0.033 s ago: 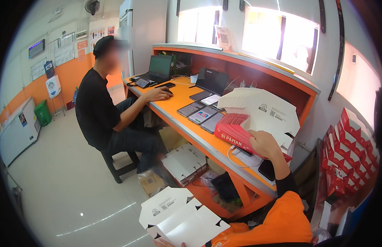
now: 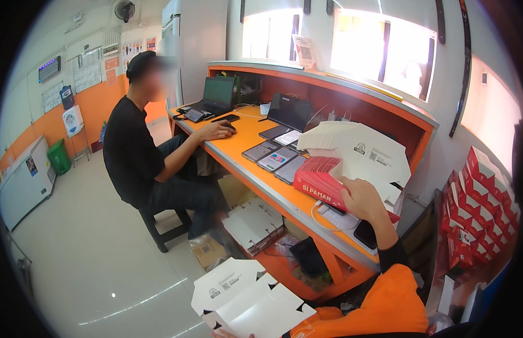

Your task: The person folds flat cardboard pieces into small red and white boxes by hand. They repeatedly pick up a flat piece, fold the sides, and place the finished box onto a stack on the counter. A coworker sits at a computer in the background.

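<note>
Far to my left a co-worker in a black shirt [image 2: 134, 155] sits on a dark stool, one hand on the long orange counter [image 2: 256, 169] near an open black laptop [image 2: 215, 97]. Further right along the counter lie several flat dark tablets [image 2: 277, 158] side by side.

Near me, at the bottom edge, a white folded cardboard box blank with black notched corners [image 2: 250, 301] rests by my lap. My left hand [image 2: 227, 333] barely shows under it, so I cannot tell whether its fingers are closed or spread.

My right hand [image 2: 364, 198], in an orange sleeve, reaches up to the counter and lies on the stack of flat red cardboard sleeves [image 2: 323, 179], fingers curled over its near right corner, thumb side toward the stack of flat white cardboard blanks [image 2: 357, 149] just behind and touching it. The red pieces look thin, light and slick-faced, stiff along the fold but easy to crease, and a loose stack would probably slide. I judge the best hold is a pinch at the corner edge, lifting one at a time.

On the far right, red boxes [image 2: 478, 194] stand stacked against the wall.
</note>
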`<state>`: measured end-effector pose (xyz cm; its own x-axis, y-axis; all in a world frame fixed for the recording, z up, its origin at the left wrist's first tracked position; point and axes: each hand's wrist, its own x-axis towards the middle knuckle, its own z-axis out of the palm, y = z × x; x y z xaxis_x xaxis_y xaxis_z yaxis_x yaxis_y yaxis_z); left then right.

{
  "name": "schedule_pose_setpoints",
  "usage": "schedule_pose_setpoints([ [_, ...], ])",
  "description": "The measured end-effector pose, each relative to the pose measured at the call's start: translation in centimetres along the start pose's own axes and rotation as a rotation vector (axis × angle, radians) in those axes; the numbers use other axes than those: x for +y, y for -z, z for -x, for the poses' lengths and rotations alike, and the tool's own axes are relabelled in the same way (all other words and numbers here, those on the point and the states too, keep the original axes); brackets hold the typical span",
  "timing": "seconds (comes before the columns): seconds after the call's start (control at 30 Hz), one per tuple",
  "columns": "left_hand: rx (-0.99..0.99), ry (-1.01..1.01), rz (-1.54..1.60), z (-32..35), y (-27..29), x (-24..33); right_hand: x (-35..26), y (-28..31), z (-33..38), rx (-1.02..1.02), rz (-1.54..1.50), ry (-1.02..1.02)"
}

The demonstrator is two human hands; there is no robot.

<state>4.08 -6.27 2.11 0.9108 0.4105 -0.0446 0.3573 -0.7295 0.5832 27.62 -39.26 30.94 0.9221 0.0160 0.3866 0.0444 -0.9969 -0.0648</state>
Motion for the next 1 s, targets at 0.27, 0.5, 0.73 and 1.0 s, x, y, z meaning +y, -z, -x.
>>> schedule_pose_setpoints([
  [0.27, 0.012, 0.030, -0.067, 0.1, 0.0, 1.5, -3.2, 3.7, 7.0, 0.495, 0.004, 0.030],
  [0.5, 0.027, -0.028, -0.101, 0.4, -0.9, 3.3, 6.6, -1.5, 12.8, 1.006, -0.617, -0.508],
  [0.73, 0.078, 0.003, -0.178, 1.8, -2.0, 4.4, 11.8, -3.8, 13.5, 0.528, -1.222, -0.613],
  [1.0, 0.091, 0.051, -0.220, 3.1, -2.6, 4.3, 13.6, -5.1, 11.9, 0.338, -1.303, -0.603],
])
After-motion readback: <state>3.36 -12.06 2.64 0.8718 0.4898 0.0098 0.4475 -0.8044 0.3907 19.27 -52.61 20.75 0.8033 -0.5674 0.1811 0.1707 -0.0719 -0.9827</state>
